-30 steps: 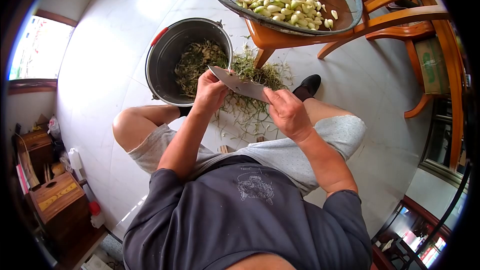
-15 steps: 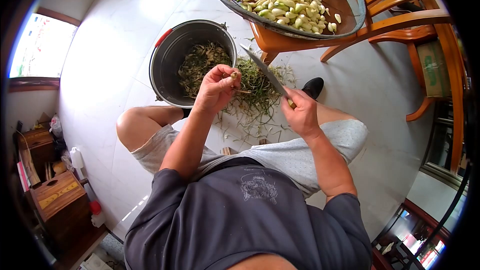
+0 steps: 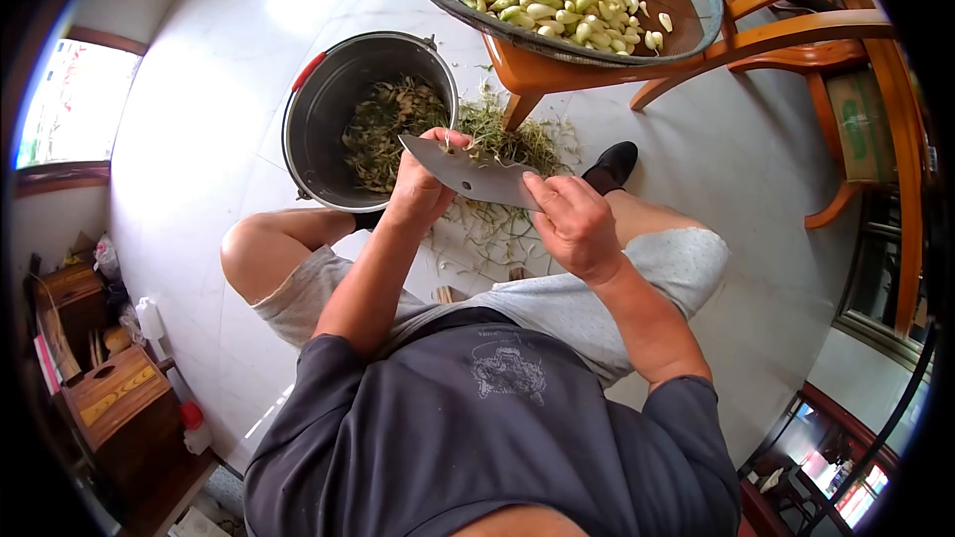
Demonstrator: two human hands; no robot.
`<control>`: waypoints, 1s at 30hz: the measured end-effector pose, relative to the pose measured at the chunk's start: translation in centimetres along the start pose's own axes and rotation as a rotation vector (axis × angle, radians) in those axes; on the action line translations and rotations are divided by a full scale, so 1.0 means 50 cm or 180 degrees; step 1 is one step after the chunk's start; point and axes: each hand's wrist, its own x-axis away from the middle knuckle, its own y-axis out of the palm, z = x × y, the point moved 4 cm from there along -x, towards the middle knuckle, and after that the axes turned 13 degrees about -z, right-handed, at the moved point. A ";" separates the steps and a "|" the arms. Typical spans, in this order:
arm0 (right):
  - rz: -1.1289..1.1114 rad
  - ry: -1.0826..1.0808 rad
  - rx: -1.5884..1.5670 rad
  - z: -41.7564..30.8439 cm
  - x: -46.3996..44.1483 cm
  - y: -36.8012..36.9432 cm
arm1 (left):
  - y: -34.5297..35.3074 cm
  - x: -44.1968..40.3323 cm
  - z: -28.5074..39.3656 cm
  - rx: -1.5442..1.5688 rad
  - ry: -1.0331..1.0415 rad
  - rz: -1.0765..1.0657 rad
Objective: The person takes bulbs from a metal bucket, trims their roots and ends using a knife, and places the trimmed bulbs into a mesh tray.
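Observation:
In front of me, my left hand (image 3: 420, 187) is closed on a small onion-like bulb (image 3: 450, 146) with thin pale roots, mostly hidden by the fingers and blade. My right hand (image 3: 575, 226) grips a broad kitchen knife (image 3: 489, 182); its handle is hidden in the fist. The blade lies flat-side up across my left fingers, close against the bulb. Behind my left hand stands a grey metal bucket (image 3: 298, 144) holding green and pale trimmings (image 3: 390, 129). More cut stems and roots (image 3: 532, 144) lie on the floor beside it.
A mesh sieve (image 3: 468, 18) of peeled white-green bulbs (image 3: 567, 0) rests on a wooden chair (image 3: 527, 75) ahead. My black shoe (image 3: 615, 161) is below the chair on the right. Wooden boxes (image 3: 117, 393) stand at the left, by a white bottle (image 3: 149, 316).
My right hand has turned the knife from pointing away to lying across my left hand, its blade now at the bulb. The view has shifted slightly.

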 end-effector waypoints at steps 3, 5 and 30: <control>-0.0099 0.0020 0.0021 -0.005 -0.003 -0.004 | -0.005 -0.001 -0.007 -0.0016 0.0069 -0.0002; -0.0010 -0.0144 0.0072 -0.013 -0.014 -0.013 | -0.015 -0.003 -0.013 -0.0008 0.0090 0.0026; -0.0157 0.1185 -0.1157 0.098 0.020 0.045 | 0.035 0.005 0.017 0.0418 -0.0212 -0.0553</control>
